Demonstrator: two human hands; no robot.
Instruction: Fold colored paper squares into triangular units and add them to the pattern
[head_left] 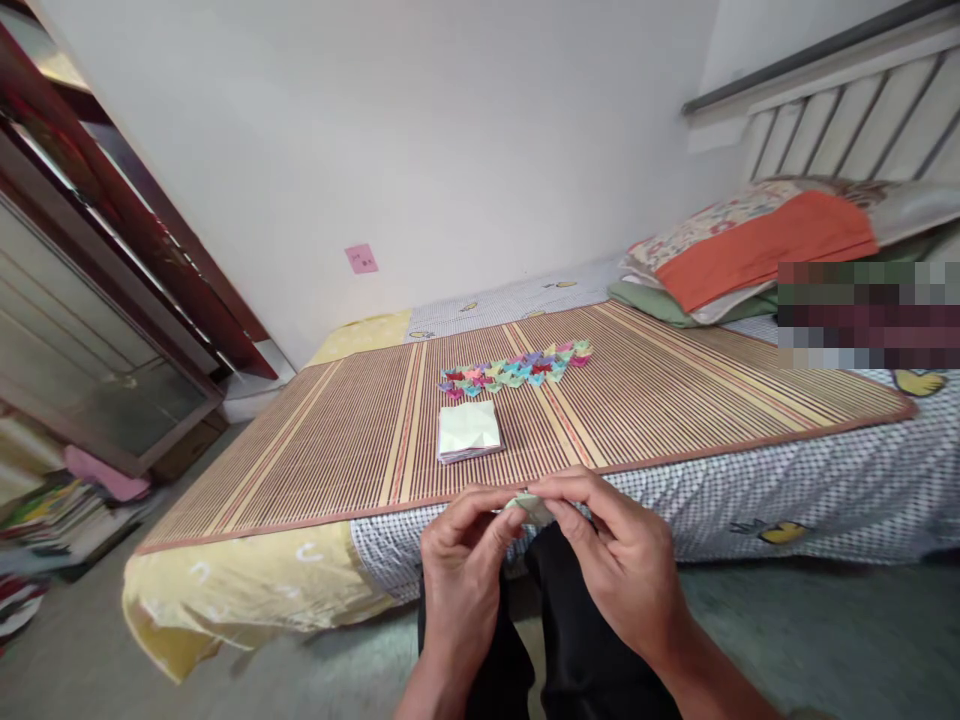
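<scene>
A: Head view, go. Hands?
B: Both bare, low in the frame, above the person's black-trousered legs (585, 620). The left hand (465, 560) pinches the left end of a small, pale green piece of folded paper (534, 508) between thumb and forefinger.
A: Right hand (626, 560)?
B: Same grip, thumb and forefinger closed on the right end. Neither hand is released. Its exact folded shape is too small and covered to tell.
A: So where's the folded paper?
B: Between the two hands, held up just in front of the bed's near edge.
A: And beyond it?
B: A stack of square, pale green-topped paper sheets (469, 428), lying on the brown striped slatted mat (322, 440). Just behind the stack, a band of small multicoloured folded-paper pieces (514, 372), crowded close together.
A: Under the mat?
B: Blue-and-white checked bedding (750, 510), plus yellow patterned fabric (262, 580) hanging at the left.
A: Far right?
B: Orange-and-floral pillow (765, 250) by the white slatted headboard (862, 110). Pink rectangular card (361, 258) on the white wall (450, 130). Next to the pillow, a patch is pixelated; can't tell what's there.
</scene>
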